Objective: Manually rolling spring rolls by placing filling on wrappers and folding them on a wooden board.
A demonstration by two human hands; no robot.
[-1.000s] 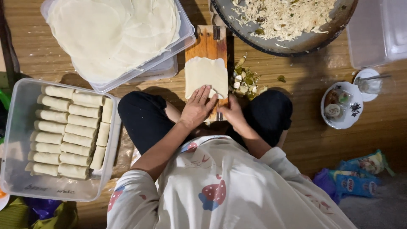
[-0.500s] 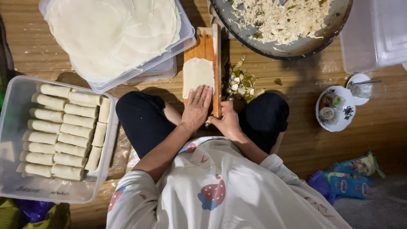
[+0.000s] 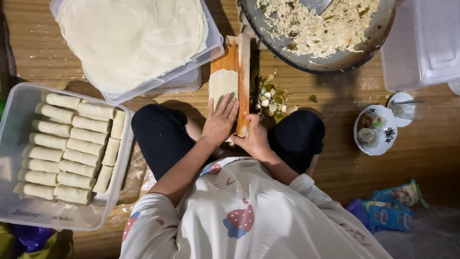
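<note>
Lay flat on the wooden board (image 3: 229, 56): a pale wrapper (image 3: 222, 85), long axis running away from the body, near end hidden under the left hand (image 3: 219, 122). Pressed down open-palmed on that wrapper, fingers spread and pointing up the board, nothing clasped. Curled at the board's near right corner: the right hand (image 3: 253, 139), fingers seemingly closed around the near end of a long rolled piece (image 3: 244, 81) stretched along the board's right edge, parallel to the wrapper and touching it or just beside it; cannot tell which. Judged nearer to the wrapper's middle: the left hand, with most of the sheet lying straight ahead of its fingertips.

Beyond the board's far end, to the right: a wide dark pan (image 3: 330, 55) of shredded filling. Left of the board and just beside it: a clear container (image 3: 211, 45) stacked with round wrappers. Farther left, well apart: a clear tray (image 3: 19, 144) packed with finished rolls (image 3: 72, 148). Right of the board, touching its edge: a small heap of scraps (image 3: 270, 96). Farther right: a small patterned plate (image 3: 376, 130).
</note>
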